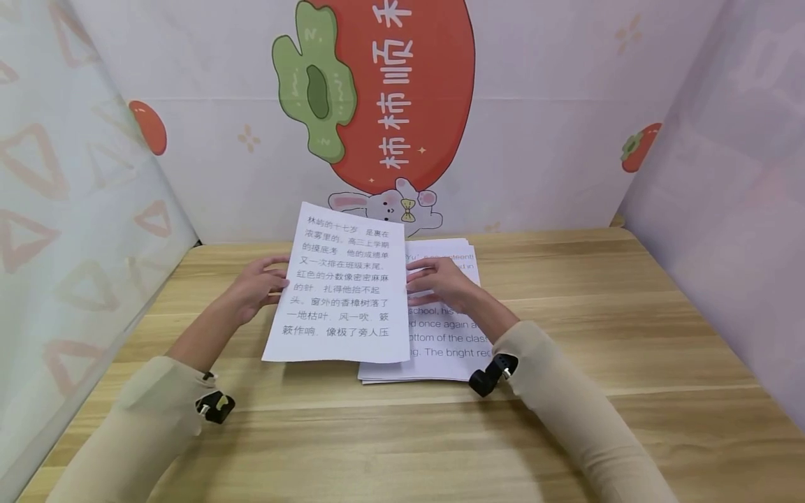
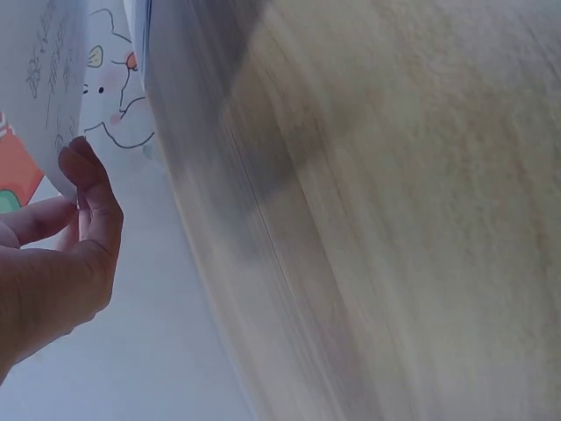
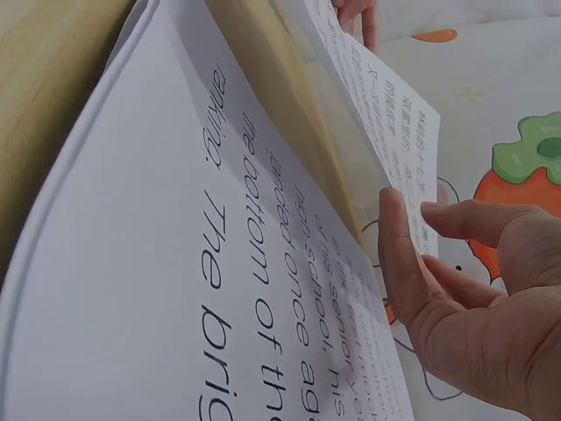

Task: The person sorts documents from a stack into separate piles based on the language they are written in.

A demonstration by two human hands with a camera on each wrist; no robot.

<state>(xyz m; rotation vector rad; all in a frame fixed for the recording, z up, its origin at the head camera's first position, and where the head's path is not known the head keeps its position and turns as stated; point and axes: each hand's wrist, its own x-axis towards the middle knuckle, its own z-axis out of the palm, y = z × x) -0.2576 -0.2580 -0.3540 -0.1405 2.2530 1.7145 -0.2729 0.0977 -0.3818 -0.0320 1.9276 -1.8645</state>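
Holding up a tilted sheet of Chinese text (image 1: pixel 346 286), near the centre of the head view, by its two side edges: pinched at left by the left hand (image 1: pixel 254 286), at right by the right hand (image 1: pixel 445 283). Overlapping in view, just right of centre, a stack of English-printed pages (image 1: pixel 440 368) lying on the counter (image 1: pixel 402 447). Backed at upper centre by a white wall covering (image 1: pixel 534 140) printed with a red fruit (image 1: pixel 434 91).

The right hand (image 3: pixel 482 316) pinches the edge of a tilted, printed sheet (image 3: pixel 405 132). Nearer, a paper stack (image 3: pixel 123 272) with English words lies on the table (image 3: pixel 48 114). The left hand (image 3: pixel 358 16) shows partly at left, a patterned wall (image 3: pixel 495 79) at far side.
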